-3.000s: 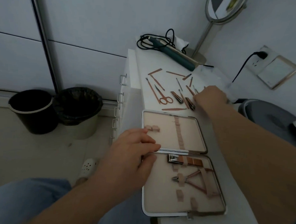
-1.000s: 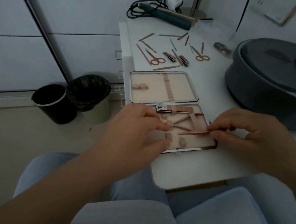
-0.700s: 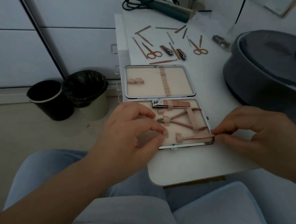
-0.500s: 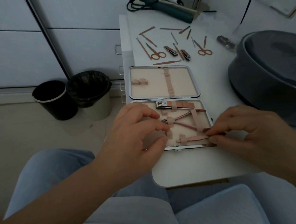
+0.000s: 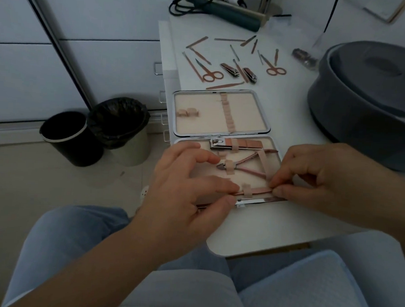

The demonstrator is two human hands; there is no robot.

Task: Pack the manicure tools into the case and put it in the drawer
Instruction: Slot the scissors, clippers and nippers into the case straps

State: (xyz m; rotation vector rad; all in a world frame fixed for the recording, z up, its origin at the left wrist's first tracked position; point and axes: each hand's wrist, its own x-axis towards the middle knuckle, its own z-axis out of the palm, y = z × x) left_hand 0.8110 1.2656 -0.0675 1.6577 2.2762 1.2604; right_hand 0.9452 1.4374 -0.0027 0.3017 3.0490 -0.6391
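Note:
The manicure case lies open on the white table, beige inside with a metal rim. Its near half holds a large nail clipper and a cuticle nipper under elastic loops. A thin rose-gold tool lies along the near edge, threaded through a loop. My right hand pinches its right end. My left hand rests on the case's near left part, fingertips at the tool's left end. Several loose tools, among them scissors and small clippers, lie beyond the case.
A grey round lidded container stands on the table at the right. A dark green hair iron with its cord lies at the far end. Drawer handles line the table's left side. Two bins stand on the floor.
My right hand carried the thin tool from the far table to the case and slid it leftward through the loop along the near edge. My left hand stayed on the case.

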